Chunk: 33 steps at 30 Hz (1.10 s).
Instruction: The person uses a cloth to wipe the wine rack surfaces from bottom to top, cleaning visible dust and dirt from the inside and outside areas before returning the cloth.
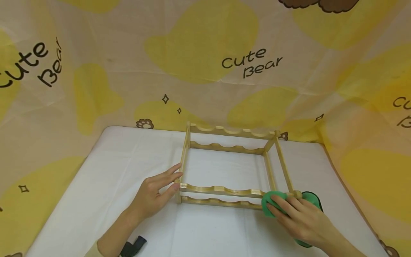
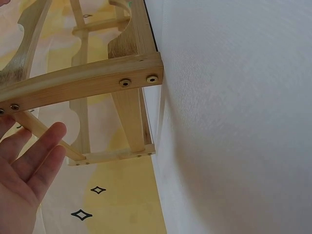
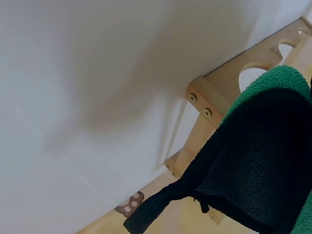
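A pale wooden rack [image 1: 224,191] with scalloped rails stands on the white surface in the head view. My left hand [image 1: 153,194] touches its left side with extended fingers. In the left wrist view, that hand [image 2: 22,183] is spread beside a curved side bar [image 2: 87,80] with metal screws. My right hand [image 1: 305,221] grips a green cloth [image 1: 268,205] with dark edging against the rack's front right corner. The cloth [image 3: 280,80] shows a fuzzy green face and a black side in the right wrist view, hiding the right hand there.
A black object [image 1: 134,246] lies near the left forearm at the front of the white-covered table [image 1: 208,232]. Behind and to the sides hangs a yellow and cream patterned fabric [image 1: 205,43], close to the rack's far side.
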Motion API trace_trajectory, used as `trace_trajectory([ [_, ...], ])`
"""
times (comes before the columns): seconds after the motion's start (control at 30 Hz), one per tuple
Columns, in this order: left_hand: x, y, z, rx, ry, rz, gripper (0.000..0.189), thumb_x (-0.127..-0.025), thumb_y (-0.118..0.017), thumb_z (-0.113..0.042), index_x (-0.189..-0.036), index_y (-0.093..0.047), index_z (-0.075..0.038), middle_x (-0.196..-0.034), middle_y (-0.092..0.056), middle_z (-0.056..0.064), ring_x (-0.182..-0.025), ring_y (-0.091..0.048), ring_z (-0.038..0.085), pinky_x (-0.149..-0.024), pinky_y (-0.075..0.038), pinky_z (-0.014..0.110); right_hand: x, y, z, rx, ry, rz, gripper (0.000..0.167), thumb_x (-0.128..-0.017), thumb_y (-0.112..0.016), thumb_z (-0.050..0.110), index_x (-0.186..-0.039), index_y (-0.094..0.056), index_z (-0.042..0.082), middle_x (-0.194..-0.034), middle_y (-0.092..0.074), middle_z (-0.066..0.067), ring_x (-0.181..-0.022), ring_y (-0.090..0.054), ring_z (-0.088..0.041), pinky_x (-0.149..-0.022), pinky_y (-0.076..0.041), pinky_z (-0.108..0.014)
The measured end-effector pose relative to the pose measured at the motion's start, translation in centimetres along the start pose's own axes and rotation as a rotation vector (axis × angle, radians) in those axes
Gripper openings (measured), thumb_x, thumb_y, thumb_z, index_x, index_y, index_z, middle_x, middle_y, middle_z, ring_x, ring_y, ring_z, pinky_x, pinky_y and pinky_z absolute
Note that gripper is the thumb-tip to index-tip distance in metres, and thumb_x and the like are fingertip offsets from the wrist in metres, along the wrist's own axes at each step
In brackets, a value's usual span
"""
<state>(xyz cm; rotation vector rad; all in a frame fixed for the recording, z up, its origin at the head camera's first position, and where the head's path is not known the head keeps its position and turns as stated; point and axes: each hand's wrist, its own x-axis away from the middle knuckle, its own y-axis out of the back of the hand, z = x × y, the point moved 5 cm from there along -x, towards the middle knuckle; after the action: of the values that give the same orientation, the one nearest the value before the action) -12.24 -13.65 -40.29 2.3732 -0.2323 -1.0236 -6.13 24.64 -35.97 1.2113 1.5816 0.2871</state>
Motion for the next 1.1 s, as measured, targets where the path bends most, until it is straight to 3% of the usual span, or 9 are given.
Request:
trace_trajectory([
  [0.53,0.0,-0.1,0.1,-0.003,0.010,0.002,0.037,-0.089,-0.075,0.000,-0.126,-0.074,0.000,-0.143,-0.064,0.015,-0.121,-0.069,0.032,-0.107,-0.047,0.019,-1.9,-0.9,0.4,-0.002,0.048,-0.054,0.028,-0.107,-0.050,0.011,-0.103,-0.077,0.001,-0.105,-0.073,-0.018,-0.067,-0.059,-0.025,-0.049,-0.052,-0.027],
  [0.87,0.1,-0.2,0.1,-0.003,0.018,0.002,0.037,-0.089,-0.075,0.000,-0.126,-0.074,0.000,-0.143,-0.064,0.015,-0.121,-0.068,0.032,-0.107,-0.047,0.019,-3.9,-3.0,1.8,0.030,0.081,0.038,0.037,-0.113,-0.043,0.012,-0.107,-0.078,0.007,-0.114,-0.071,-0.016,-0.073,-0.059,-0.022,-0.053,-0.051,-0.024],
  [1.1,0.0,-0.1,0.0,-0.016,0.020,-0.001,0.036,-0.089,-0.075,-0.001,-0.126,-0.074,-0.001,-0.143,-0.064,0.014,-0.121,-0.068,0.032,-0.107,-0.047,0.018,-5.8,-4.8,2.7,0.054,0.117,0.118,0.036,-0.114,-0.041,0.012,-0.117,-0.077,0.009,-0.124,-0.068,-0.014,-0.079,-0.059,-0.020,-0.057,-0.052,-0.024],
])
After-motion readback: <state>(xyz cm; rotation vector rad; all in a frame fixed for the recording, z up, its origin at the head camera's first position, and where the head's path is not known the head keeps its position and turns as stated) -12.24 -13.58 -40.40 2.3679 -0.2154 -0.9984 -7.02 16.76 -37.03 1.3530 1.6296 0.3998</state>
